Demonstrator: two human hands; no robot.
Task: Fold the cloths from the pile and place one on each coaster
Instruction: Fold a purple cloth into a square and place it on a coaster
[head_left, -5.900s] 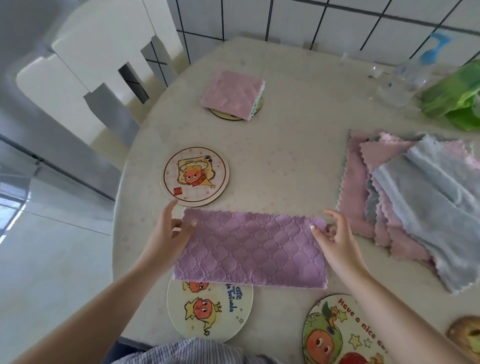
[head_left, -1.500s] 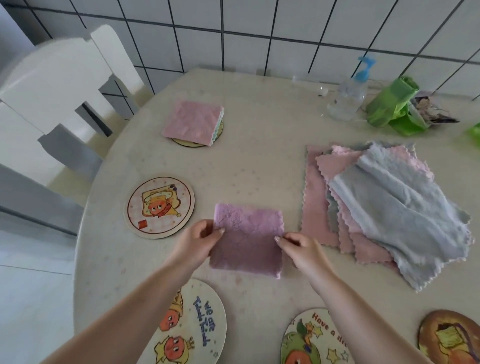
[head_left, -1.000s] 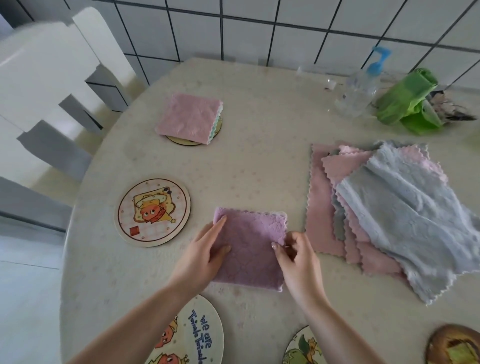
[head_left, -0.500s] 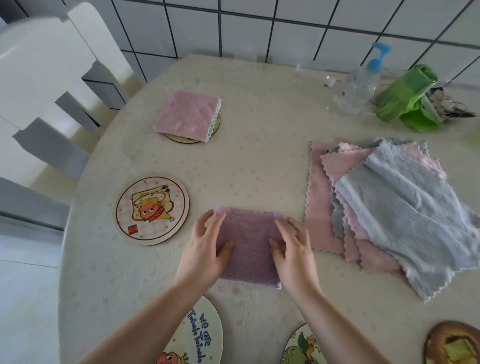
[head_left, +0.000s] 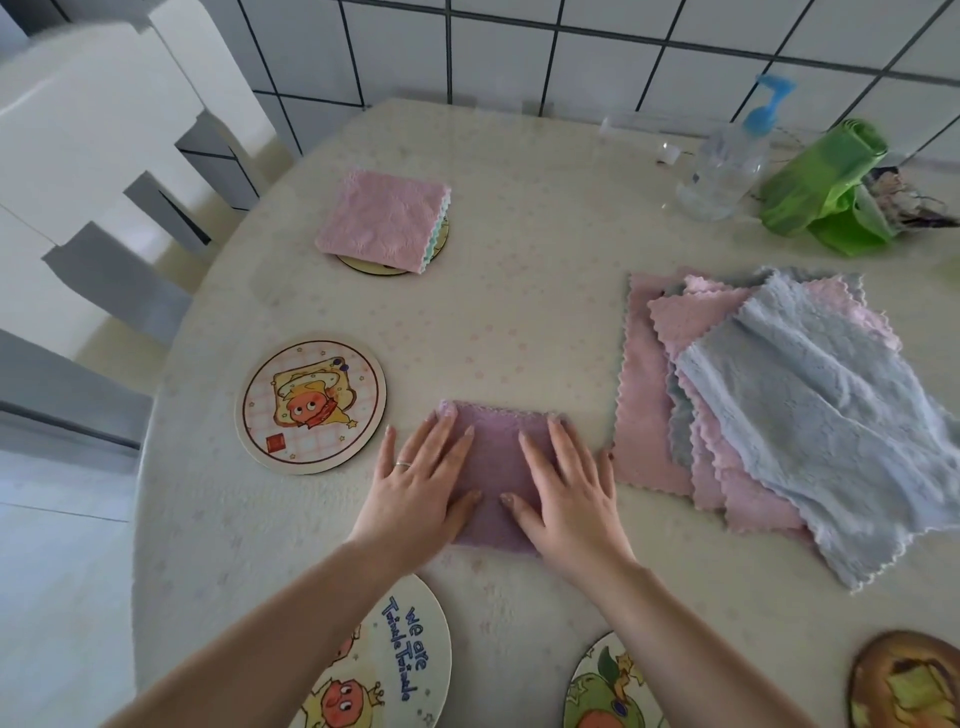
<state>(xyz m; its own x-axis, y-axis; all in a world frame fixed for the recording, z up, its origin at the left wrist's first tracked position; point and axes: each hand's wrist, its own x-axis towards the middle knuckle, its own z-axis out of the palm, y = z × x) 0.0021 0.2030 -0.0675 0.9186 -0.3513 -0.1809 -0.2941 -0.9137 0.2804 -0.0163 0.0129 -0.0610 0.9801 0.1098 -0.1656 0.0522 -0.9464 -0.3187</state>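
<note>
A purple cloth (head_left: 497, 457), folded into a small square, lies on the table in front of me. My left hand (head_left: 421, 493) presses flat on its left side and my right hand (head_left: 569, 493) on its right side, fingers spread. A bare round coaster (head_left: 311, 405) with a cartoon print sits just left of it. At the back left a folded pink cloth (head_left: 382, 218) rests on another coaster (head_left: 387, 266). The pile of pink and blue cloths (head_left: 789, 395) lies spread at the right. Three more coasters sit at the near edge: (head_left: 400, 660), (head_left: 602, 686), (head_left: 904, 680).
A clear pump bottle (head_left: 727, 161) and a green bag (head_left: 826, 192) stand at the back right near the tiled wall. A white chair (head_left: 98, 156) stands at the table's left. The round table edge (head_left: 143, 519) curves close on the left.
The long purple cloth was folded into a small square. Both hands went from pinching its edges to lying flat on top of it.
</note>
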